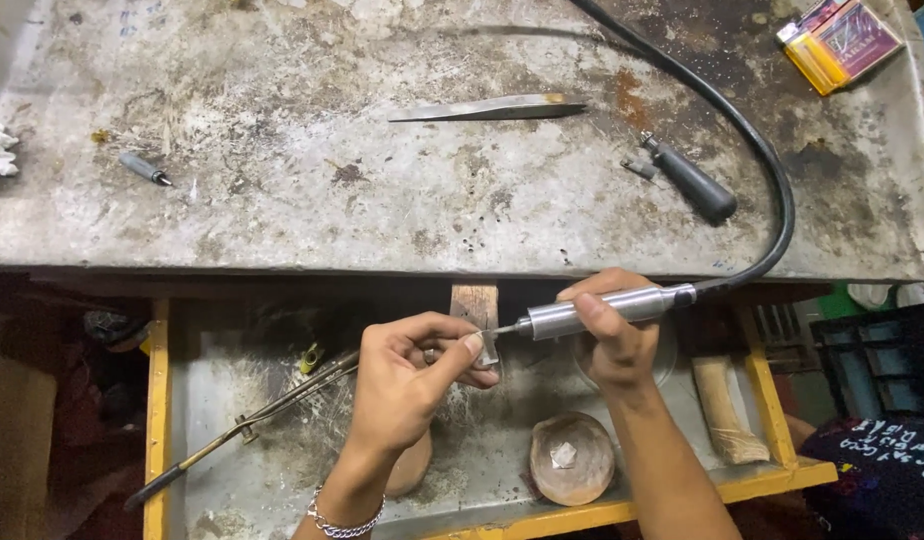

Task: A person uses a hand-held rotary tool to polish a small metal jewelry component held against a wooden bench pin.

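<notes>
head view: the right hand (612, 335) is clenched around a silver rotary handpiece (607, 308), thumb and fingers wrapped on its barrel, the fine tip pointing left; a black flexible shaft (752, 150) runs from its rear up across the worn metal bench top (312, 190); the left hand (412, 375) pinches a small flat metal piece (488, 345) between thumb and fingertips, held against a small wooden bench peg (476, 303) that juts from the bench edge; the handpiece tip meets the piece just beside the left thumb; a chain bracelet (344, 520) sits on the left wrist; below the hands lies a yellow-framed tray drawer (158, 400) with a long torch-like tool (252, 425) to the left, a round wooden bowl (572, 458) near the front and a wrapped roll (722, 410) to the right; on the bench top lie long tweezers (497, 108), a black-handled tool (690, 180), a small bit (144, 167) and a yellow and maroon packet (840, 40).
</notes>
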